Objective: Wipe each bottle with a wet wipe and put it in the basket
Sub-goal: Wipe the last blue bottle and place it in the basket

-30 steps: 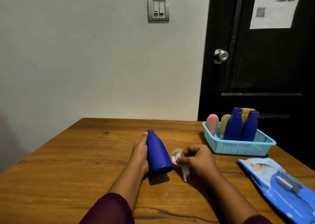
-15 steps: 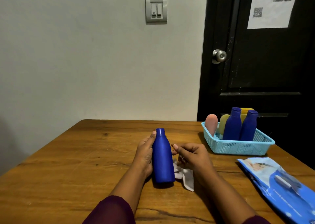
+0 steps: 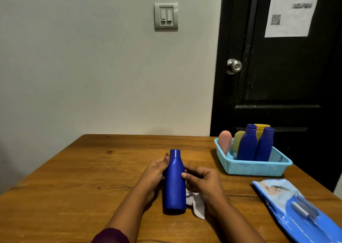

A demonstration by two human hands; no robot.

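A blue bottle stands upright on the wooden table between my hands. My left hand wraps its left side, thumb up by the neck. My right hand holds its right side, thumb on the front. A crumpled white wet wipe lies on the table under my right hand, beside the bottle's base. The light blue basket at the right holds two blue bottles, a pink one and yellow ones.
A blue pack of wet wipes lies at the table's right front edge. A black door with a knob stands behind the basket. A grey wall runs along the table's far edge.
The bottle went from tilted to upright. My right hand let the wipe drop onto the table and moved onto the bottle's right side.
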